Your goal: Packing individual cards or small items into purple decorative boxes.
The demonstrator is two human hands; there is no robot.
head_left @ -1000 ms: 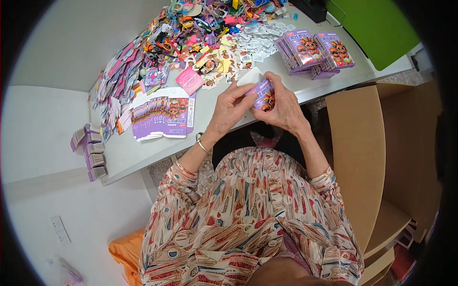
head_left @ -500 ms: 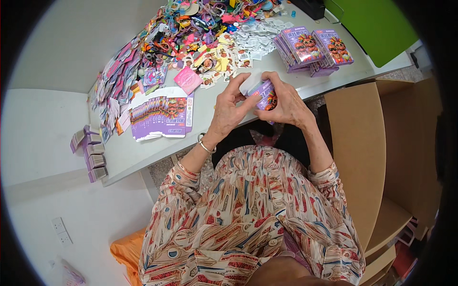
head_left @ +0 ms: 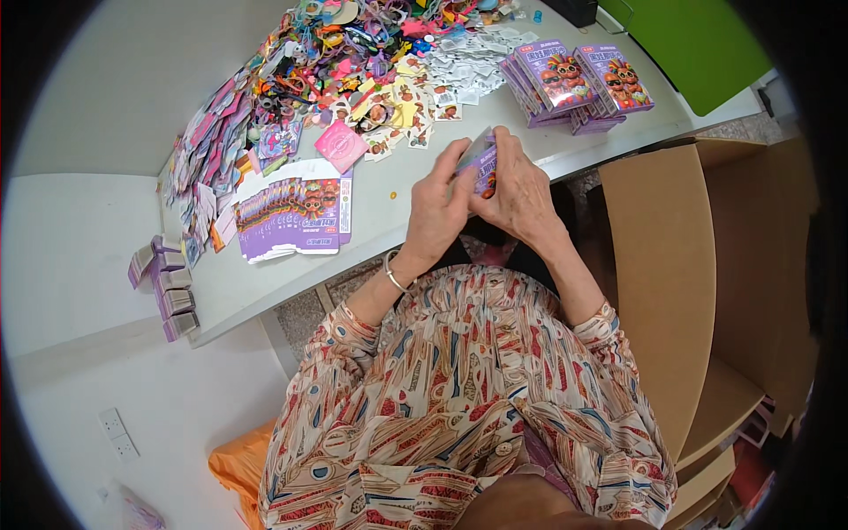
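Observation:
Between my two hands is a small purple printed carton (head_left: 485, 178), held above the table's front edge. My left hand (head_left: 439, 196) grips its left side, a silver bangle on that wrist. My right hand (head_left: 521, 187) wraps round its right side, fingers along the far edge. Both hands cover much of the carton, and I cannot tell whether its top flap is closed. To the left lies a fanned row of flat purple cartons (head_left: 291, 216). At the right, filled purple boxes (head_left: 555, 78) stand in stacks.
A heap of colourful trinkets (head_left: 349, 53) covers the back of the table, with white packets (head_left: 477, 57), character cards (head_left: 411, 106) and a pink square packet (head_left: 341, 146) nearby. A large cardboard box (head_left: 662, 291) stands open at the right. Beyond is a green panel (head_left: 685, 53).
Both hands have drawn closer together round the carton, which is tilted more upright. My left hand has shifted slightly right. The view has moved a little.

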